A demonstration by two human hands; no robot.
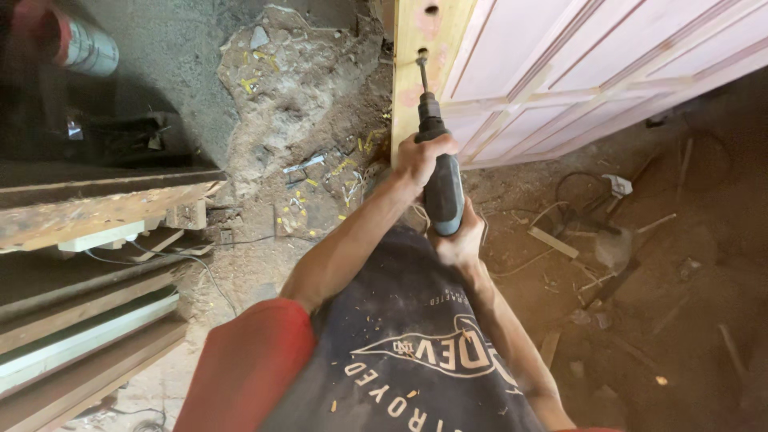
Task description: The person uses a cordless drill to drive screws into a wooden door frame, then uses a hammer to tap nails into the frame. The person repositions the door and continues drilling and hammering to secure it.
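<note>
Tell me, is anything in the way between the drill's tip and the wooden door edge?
Nothing visible blocks it. The drill, held by the left hand in front and the right hand behind, has its bit already at a hole in the door edge.

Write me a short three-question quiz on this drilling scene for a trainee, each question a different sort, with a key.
1. True or false: the bit of the dark grey power drill meets the pale wooden door edge.
2. Which hand grips the drill's front, near the chuck?
A. left hand
B. right hand
C. neither
3. Fill in: a second drilled ____ shows in the door edge beyond the bit.

Key: 1 true; 2 A; 3 hole.
</note>
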